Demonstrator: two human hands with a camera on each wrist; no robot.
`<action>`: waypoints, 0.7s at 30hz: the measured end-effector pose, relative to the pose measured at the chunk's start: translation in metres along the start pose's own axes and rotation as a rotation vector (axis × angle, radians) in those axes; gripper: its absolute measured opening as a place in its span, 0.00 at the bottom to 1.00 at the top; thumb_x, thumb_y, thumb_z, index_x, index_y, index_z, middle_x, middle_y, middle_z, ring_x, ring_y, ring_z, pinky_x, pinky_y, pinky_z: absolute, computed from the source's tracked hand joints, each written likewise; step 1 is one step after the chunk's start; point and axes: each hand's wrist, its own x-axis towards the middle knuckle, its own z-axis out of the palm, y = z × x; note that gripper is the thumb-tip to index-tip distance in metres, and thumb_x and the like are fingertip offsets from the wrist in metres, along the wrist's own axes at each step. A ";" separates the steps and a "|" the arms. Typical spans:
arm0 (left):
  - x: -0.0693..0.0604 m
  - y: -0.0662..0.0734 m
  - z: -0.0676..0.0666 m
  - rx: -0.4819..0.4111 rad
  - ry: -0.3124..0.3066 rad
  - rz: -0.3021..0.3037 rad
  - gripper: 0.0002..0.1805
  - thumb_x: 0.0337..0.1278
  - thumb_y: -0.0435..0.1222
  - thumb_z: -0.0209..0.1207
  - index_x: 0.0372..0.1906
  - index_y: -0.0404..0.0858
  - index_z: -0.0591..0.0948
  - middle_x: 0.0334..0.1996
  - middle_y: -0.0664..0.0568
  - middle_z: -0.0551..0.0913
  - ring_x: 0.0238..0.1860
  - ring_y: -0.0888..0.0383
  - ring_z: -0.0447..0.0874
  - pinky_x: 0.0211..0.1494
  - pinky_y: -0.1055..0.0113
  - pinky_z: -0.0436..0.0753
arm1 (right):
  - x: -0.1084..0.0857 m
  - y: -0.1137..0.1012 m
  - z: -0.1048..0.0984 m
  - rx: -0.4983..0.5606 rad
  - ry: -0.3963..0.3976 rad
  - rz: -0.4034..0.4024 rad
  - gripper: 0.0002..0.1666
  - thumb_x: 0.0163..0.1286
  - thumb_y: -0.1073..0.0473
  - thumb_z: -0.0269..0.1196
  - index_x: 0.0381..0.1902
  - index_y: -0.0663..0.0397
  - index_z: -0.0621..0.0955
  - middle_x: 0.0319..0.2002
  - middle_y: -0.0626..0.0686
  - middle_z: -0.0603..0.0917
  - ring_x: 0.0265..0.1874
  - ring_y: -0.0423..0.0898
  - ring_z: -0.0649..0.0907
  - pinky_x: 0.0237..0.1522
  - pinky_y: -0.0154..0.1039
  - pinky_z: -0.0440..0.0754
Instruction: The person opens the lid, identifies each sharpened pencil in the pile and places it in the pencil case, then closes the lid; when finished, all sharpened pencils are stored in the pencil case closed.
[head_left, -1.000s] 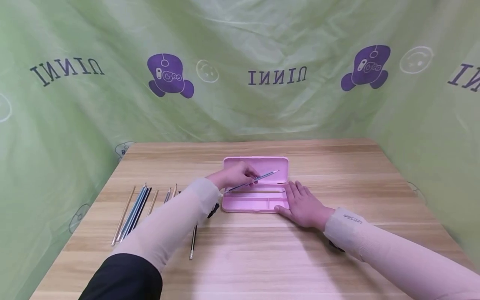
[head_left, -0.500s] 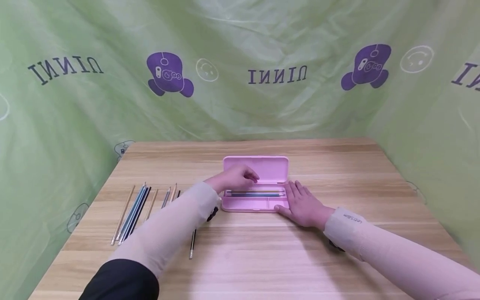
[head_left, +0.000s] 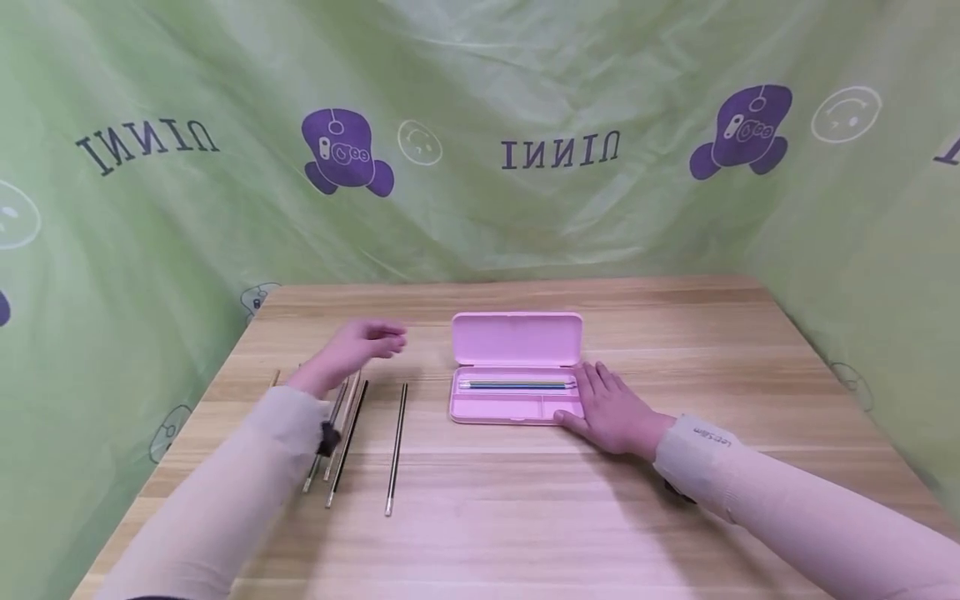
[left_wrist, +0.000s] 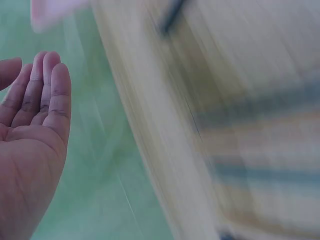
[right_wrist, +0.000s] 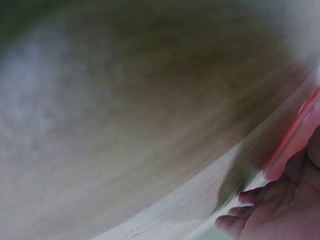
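Observation:
A pink pencil case (head_left: 495,408) lies with its lid (head_left: 517,340) raised at the back. Pencils (head_left: 517,386) lie side by side in its rear compartment; the front compartments hold nothing visible. My right hand (head_left: 611,414) rests at the case's right end, fingers extended and thumb at the front corner; the right wrist view shows that hand (right_wrist: 285,207) against the pink edge. My left hand (head_left: 351,350) is above the table left of the case. Its palm (left_wrist: 30,135) is bare, with fingers nearly straight. Beneath that arm are several loose pencils (head_left: 348,442), partly hidden.
A dark pencil (head_left: 396,450) lies by itself between the loose pencils and the case. Wooden tabletop (head_left: 480,517) surrounds everything. Green printed fabric (head_left: 480,225) hangs behind the table and along both sides.
The blue pencil that my left hand held over the case now lies inside it. That hand let go and moved left, above the loose pencils. My right hand stayed on the case.

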 end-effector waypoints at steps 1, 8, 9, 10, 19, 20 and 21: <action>-0.008 -0.006 -0.012 -0.004 0.026 -0.013 0.25 0.76 0.33 0.56 0.67 0.20 0.71 0.60 0.27 0.78 0.58 0.38 0.81 0.64 0.54 0.80 | 0.000 0.000 0.001 -0.002 0.004 -0.001 0.56 0.79 0.32 0.49 0.77 0.79 0.51 0.75 0.79 0.55 0.75 0.76 0.54 0.75 0.68 0.53; -0.063 -0.045 -0.080 -0.007 0.179 -0.069 0.29 0.79 0.34 0.52 0.71 0.17 0.64 0.66 0.22 0.70 0.47 0.73 0.80 0.55 0.75 0.81 | 0.002 0.004 0.003 0.002 0.020 -0.007 0.56 0.79 0.31 0.49 0.77 0.78 0.52 0.75 0.79 0.56 0.75 0.76 0.54 0.74 0.68 0.53; -0.069 -0.052 -0.087 -0.008 0.196 -0.078 0.29 0.79 0.34 0.52 0.71 0.16 0.62 0.67 0.21 0.69 0.46 0.75 0.80 0.54 0.75 0.81 | 0.002 0.004 0.003 -0.003 0.014 -0.004 0.57 0.79 0.30 0.48 0.77 0.77 0.52 0.75 0.78 0.55 0.75 0.76 0.54 0.75 0.68 0.53; -0.076 -0.058 -0.093 -0.008 0.211 -0.091 0.30 0.80 0.34 0.52 0.71 0.16 0.62 0.67 0.21 0.68 0.45 0.76 0.79 0.54 0.75 0.81 | 0.002 0.004 0.003 -0.007 0.009 -0.003 0.57 0.79 0.30 0.47 0.77 0.77 0.51 0.75 0.78 0.55 0.75 0.75 0.53 0.75 0.68 0.53; -0.120 -0.096 -0.095 0.009 0.225 -0.185 0.29 0.77 0.32 0.54 0.68 0.13 0.64 0.64 0.20 0.71 0.45 0.71 0.83 0.51 0.72 0.84 | -0.002 -0.004 -0.008 0.020 -0.040 0.019 0.58 0.79 0.29 0.45 0.77 0.78 0.50 0.77 0.78 0.51 0.76 0.74 0.50 0.75 0.70 0.49; -0.121 -0.098 -0.092 0.016 0.225 -0.194 0.29 0.77 0.34 0.55 0.68 0.13 0.64 0.63 0.21 0.73 0.44 0.71 0.83 0.51 0.73 0.83 | -0.003 -0.005 -0.009 0.020 -0.045 0.024 0.58 0.79 0.29 0.44 0.78 0.78 0.50 0.77 0.78 0.50 0.77 0.74 0.49 0.75 0.69 0.49; -0.123 -0.099 -0.090 0.018 0.227 -0.199 0.29 0.77 0.34 0.55 0.68 0.14 0.64 0.63 0.22 0.74 0.44 0.71 0.83 0.50 0.74 0.83 | -0.003 -0.005 -0.010 0.019 -0.052 0.029 0.58 0.79 0.28 0.44 0.78 0.78 0.49 0.77 0.77 0.50 0.77 0.74 0.49 0.75 0.69 0.48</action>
